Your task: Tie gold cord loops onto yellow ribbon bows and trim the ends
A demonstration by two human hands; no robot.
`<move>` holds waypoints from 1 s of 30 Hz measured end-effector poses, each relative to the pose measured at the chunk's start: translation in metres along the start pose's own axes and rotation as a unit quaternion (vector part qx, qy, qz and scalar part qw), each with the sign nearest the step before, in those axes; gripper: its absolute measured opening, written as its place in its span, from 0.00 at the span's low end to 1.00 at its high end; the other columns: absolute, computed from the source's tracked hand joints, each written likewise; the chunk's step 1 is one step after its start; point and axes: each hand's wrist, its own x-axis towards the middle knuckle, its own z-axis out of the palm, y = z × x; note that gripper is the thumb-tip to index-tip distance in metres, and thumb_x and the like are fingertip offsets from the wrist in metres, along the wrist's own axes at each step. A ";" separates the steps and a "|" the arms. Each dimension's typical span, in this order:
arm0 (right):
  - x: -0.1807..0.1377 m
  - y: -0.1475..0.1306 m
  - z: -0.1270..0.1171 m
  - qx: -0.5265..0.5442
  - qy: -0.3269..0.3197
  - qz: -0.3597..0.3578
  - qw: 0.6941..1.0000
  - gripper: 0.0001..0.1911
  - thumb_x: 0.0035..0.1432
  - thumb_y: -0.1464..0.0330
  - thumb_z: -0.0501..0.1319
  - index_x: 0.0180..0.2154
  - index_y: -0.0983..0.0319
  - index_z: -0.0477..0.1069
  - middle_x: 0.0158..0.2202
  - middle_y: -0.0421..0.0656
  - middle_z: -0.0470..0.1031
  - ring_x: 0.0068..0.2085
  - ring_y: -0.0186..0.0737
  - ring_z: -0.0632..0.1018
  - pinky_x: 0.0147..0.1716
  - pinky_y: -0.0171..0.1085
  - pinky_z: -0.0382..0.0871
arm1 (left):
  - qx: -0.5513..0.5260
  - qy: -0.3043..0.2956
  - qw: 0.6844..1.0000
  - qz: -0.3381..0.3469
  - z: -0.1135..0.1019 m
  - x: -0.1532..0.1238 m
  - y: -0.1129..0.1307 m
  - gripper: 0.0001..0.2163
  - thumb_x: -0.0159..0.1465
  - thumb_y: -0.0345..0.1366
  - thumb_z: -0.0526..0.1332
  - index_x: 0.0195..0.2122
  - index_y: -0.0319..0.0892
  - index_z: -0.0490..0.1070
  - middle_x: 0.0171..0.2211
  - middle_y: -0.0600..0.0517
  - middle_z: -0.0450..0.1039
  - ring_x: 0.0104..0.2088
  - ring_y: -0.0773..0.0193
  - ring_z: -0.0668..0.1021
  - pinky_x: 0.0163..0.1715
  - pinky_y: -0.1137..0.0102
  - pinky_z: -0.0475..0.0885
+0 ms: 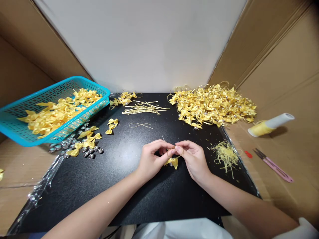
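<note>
My left hand (151,159) and my right hand (193,157) meet over the middle of the black mat (112,186). Both pinch a small yellow ribbon bow (173,162) with a thin gold cord loop (170,153) between the fingertips. A small silver bead hangs by the bow. A short end of cord sticks up above my left fingers.
A teal basket (22,132) of yellow bows sits tilted at the left, with loose bows and silver beads (87,149) below it. Cut gold cords (143,108), a pile of finished bows (214,104), cord trimmings (225,154), a thread spool (269,124) and pink snips (274,165) lie around. Cardboard walls stand on both sides.
</note>
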 end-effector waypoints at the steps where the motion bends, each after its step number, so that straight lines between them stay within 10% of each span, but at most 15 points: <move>1: 0.000 0.000 0.000 -0.002 0.000 -0.001 1.000 0.10 0.41 0.63 0.74 0.27 0.59 0.79 0.26 0.39 0.78 0.29 0.36 0.78 0.34 0.38 0.75 | -0.006 0.000 1.000 -0.009 0.000 0.000 0.001 0.07 0.59 0.38 0.67 0.32 0.40 0.79 0.25 0.51 0.75 0.24 0.67 0.73 0.25 0.73 0.68; 10: -0.002 0.002 -0.003 -0.100 -0.021 -0.063 0.993 0.15 0.45 0.66 0.72 0.36 0.59 0.74 0.31 0.40 0.76 0.34 0.36 0.77 0.36 0.37 0.73 | -0.067 0.020 0.993 -0.093 0.002 0.000 -0.001 0.08 0.59 0.39 0.65 0.30 0.38 0.77 0.26 0.50 0.75 0.25 0.67 0.73 0.26 0.73 0.68; 16: -0.005 -0.005 -0.006 -0.290 -0.057 -0.199 0.934 0.06 0.54 0.68 0.66 0.37 0.60 0.74 0.32 0.41 0.75 0.34 0.37 0.75 0.36 0.38 0.70 | -0.033 0.019 0.998 -0.055 0.000 -0.001 0.001 0.07 0.60 0.38 0.65 0.29 0.39 0.76 0.25 0.52 0.73 0.25 0.68 0.71 0.26 0.73 0.68; 30: -0.004 -0.008 -0.007 -0.268 -0.056 -0.209 0.939 0.06 0.58 0.69 0.63 0.33 0.57 0.80 0.30 0.42 0.78 0.33 0.38 0.76 0.34 0.38 0.69 | -0.084 0.024 0.991 -0.098 0.001 -0.001 0.000 0.09 0.60 0.40 0.65 0.30 0.39 0.76 0.25 0.51 0.74 0.26 0.67 0.72 0.27 0.73 0.68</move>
